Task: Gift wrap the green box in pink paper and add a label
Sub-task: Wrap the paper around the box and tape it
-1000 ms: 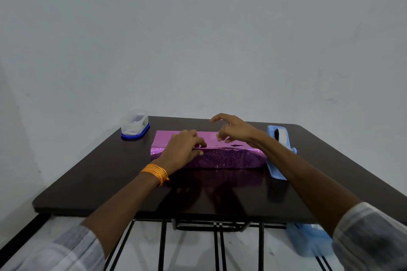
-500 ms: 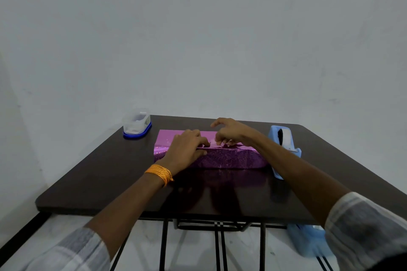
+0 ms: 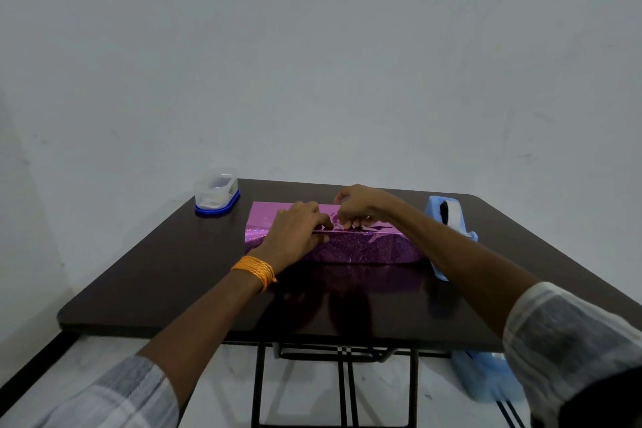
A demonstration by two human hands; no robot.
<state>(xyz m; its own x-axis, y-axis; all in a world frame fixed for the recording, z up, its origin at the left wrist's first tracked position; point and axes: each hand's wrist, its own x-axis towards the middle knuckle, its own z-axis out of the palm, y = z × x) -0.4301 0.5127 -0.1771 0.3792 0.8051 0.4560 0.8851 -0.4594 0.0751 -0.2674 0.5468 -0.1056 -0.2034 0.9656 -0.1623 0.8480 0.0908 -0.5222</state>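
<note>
Pink-wrapped box (image 3: 364,250) lies flat near the middle of the dark table (image 3: 166,285), long side toward the person. No green shows through the wrapping. The near face is glittery, and the top is smooth at the left and crumpled along the paper seam (image 3: 377,230) right of centre.

Far left, near the table's back corner: a clear plastic container (image 3: 216,192) on a blue base, well apart from the box.

Left hand (image 3: 295,231) rests on top of the pink-wrapped box toward its left half, with an orange thread band (image 3: 255,269) on the wrist. Its fingers are close together and bent. The thumb is under a thin bright paper edge and the forefinger above it, pinching that edge.

Right hand (image 3: 357,207) is just beside the left, knuckles raised. Its fingers are bunched and curled downward, with the tips on the crumpled seam. Whether they grip a fold or only press on it cannot be told. The two hands' fingertips nearly meet.

Right of the box, just beside its right end: a light blue tape dispenser (image 3: 450,219), lying lengthwise front to back, with a dark roll showing in its top.

Lower right, on the floor under the table's edge: a pale blue plastic object (image 3: 486,380), blurred. Striped grey-white sleeves cover both forearms' near ends.
</note>
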